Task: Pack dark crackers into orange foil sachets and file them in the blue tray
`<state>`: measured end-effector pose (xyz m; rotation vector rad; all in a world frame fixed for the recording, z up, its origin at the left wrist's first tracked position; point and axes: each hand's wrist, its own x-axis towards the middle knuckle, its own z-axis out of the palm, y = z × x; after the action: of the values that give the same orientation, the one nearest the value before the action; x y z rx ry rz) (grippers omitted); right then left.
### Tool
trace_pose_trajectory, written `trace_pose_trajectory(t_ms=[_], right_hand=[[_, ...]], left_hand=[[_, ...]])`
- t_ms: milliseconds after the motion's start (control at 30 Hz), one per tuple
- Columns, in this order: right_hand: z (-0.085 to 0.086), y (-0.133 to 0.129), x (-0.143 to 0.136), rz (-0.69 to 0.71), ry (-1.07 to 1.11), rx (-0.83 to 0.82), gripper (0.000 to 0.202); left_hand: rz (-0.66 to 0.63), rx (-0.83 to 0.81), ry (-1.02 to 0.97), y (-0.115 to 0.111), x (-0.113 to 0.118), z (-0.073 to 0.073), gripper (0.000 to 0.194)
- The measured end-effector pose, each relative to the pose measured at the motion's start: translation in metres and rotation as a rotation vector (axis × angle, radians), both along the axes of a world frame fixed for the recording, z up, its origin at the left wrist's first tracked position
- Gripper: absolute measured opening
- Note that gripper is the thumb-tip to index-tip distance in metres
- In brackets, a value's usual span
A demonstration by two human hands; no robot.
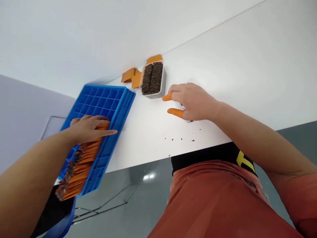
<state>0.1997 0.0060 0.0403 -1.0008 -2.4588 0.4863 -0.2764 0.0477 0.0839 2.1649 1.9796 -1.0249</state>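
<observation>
My left hand [88,129] is over the blue plastic crate [97,94], its fingers curled behind the last orange paper packet [102,126] of a row and its thumb stretched along the near side. More orange packets [83,170] stand packed on edge towards the crate's near end, some with dark, shiny tops. My right hand [190,100] wears orange finger cots on thumb and forefinger. These two fingers are spread apart with nothing visible between them. Under the palm lies a small whitish container [188,121], mostly hidden, its contents unclear.
A clear plastic tub [160,89] with two rows of thin dark brown pieces [152,78] stands on the white table [143,132]. Orange paper pieces [128,76] lie behind and beside it. Dark crumbs [181,138] are scattered near the table's front edge.
</observation>
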Motion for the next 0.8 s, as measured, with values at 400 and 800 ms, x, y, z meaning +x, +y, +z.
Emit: trace_pose_trajectory(t_ms=[400, 800], right_hand=[[-0.002, 0.009, 0.003, -0.095, 0.051, 0.059, 0.041], [-0.001, 0.016, 0.019, -0.12, 0.154, 0.094, 0.043]], left_hand=[[0.067, 0.06, 0.013, -0.005, 0.024, 0.002, 0.078], [0.109, 0.099, -0.196, -0.024, 0.023, 0.001, 0.111]])
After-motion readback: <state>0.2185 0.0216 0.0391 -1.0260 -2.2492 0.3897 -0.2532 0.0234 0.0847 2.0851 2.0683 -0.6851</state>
